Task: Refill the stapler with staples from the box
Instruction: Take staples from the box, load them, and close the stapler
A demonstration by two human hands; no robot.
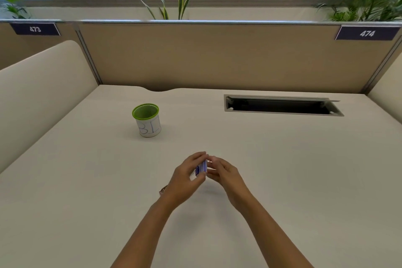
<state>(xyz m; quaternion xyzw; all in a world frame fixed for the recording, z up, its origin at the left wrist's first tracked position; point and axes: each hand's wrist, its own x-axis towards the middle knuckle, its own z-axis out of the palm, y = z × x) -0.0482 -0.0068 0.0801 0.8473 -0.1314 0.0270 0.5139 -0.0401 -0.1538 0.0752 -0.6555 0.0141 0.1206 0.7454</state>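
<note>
box (201, 168): blue-purple, white | cup (147, 120): white, green rim, blue lettering | desk (282, 159): cream

The small blue and white box (201, 168) is mostly covered by the fingers of the left hand (187, 177) and right hand (221, 173) closed on it, and its print is too blurred to read. Behind the left wrist, below and left of the grip, a small object (162, 190) peeks out on the desk (304, 169), too hidden to identify. Both forearms are cut off by the bottom edge.
</note>
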